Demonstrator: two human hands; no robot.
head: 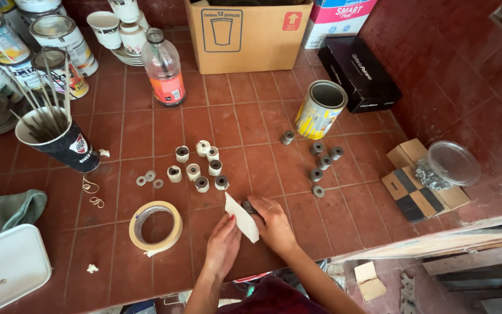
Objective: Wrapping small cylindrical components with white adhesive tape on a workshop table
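Near the desk (146, 122) front edge: left hand (223, 243) pinching a pale tape strip (241, 220), thin, limp, probably sticky, best held by its edges. Right hand (271, 224) closed around a small grey roller (248, 206), seemingly rigid, light, grippable by its ends.

cardboard box (248, 35), plastic bottle (164, 70), cup of sticks (59, 139)

Both forearms rise from the near edge and converge at centre, the left hand (222, 241) with fingers curled and fingertips pinching, the right hand (272, 224) closed just right of it, knuckles up, almost touching.
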